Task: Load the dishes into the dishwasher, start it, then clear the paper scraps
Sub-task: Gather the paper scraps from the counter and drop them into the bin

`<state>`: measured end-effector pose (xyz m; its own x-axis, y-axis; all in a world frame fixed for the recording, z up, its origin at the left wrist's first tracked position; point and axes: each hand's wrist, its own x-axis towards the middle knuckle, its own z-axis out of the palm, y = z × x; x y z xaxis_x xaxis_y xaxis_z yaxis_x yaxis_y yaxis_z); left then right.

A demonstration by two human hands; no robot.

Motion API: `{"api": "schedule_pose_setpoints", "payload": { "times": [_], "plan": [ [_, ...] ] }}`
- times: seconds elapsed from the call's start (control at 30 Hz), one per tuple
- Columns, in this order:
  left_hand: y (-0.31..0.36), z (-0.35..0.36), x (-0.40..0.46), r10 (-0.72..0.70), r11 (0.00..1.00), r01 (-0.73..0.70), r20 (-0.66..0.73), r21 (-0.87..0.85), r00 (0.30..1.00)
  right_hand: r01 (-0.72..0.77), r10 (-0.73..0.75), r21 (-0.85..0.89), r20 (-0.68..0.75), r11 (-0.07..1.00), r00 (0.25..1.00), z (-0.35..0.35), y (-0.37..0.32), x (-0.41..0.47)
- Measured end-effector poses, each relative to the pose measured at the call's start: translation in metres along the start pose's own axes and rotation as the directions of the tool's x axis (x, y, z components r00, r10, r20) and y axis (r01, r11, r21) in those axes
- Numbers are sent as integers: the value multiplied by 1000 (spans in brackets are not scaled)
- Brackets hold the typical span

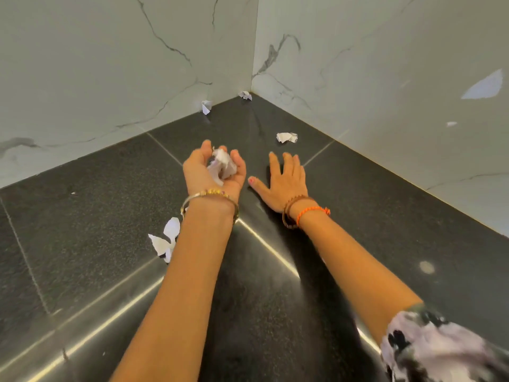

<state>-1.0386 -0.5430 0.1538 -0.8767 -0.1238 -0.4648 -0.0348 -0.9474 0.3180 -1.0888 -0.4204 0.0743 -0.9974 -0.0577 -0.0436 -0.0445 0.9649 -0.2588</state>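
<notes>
Head view: L forearm covers part of the torn scrap [165, 239] near the worktop's [96, 205] front-left. Four loose paper scraps in all: two at the back corner [245, 95] [206, 106], one [287, 137] beyond the right hand [286, 180], whose fingers lie flat, spread, holding nothing. Left hand [213, 172], palm up, fingers curled, cups a crumpled wad [222, 165]. Marble walls [110, 64] behind.

A dark speckled stone countertop [91, 216] with thin pale seams fills the lower view. White marble-look wall panels [96, 64] with grey veins rise from its far edges, meeting in a corner.
</notes>
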Motion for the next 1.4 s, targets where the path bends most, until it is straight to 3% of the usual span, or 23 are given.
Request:
{"api": "schedule_pose_setpoints", "payload": {
  "times": [0.07,0.17,0.33,0.47,0.73,1.0,1.1,1.27,1.4],
  "plan": [
    [7,13,22,-4,1000,4,6,23,1000,-37,36,-27,-40,999,999,-4,4,39],
    [18,20,50,-21,996,19,26,84,999,-54,57,75,-41,996,998,-6,8,93],
    [42,22,100,52,993,-53,8,102,999,29,-17,154,-78,988,997,0,-14,168],
    [50,22,133,98,979,-99,14,175,995,113,-102,78,-129,991,986,7,-28,214],
    [63,10,161,146,952,-147,21,270,989,132,-96,228,-162,965,982,6,-41,277],
    [69,10,146,153,965,-141,-37,220,988,310,-271,330,-160,892,949,12,-84,242],
    [73,12,134,195,967,-180,-68,180,978,427,-394,216,-182,878,901,13,-103,219],
    [78,8,108,204,970,-187,-101,155,974,427,-394,226,-179,875,902,8,-98,166],
    [71,3,73,160,982,-145,-128,122,979,444,-442,279,-76,851,894,-1,-76,101]
  ]
}}
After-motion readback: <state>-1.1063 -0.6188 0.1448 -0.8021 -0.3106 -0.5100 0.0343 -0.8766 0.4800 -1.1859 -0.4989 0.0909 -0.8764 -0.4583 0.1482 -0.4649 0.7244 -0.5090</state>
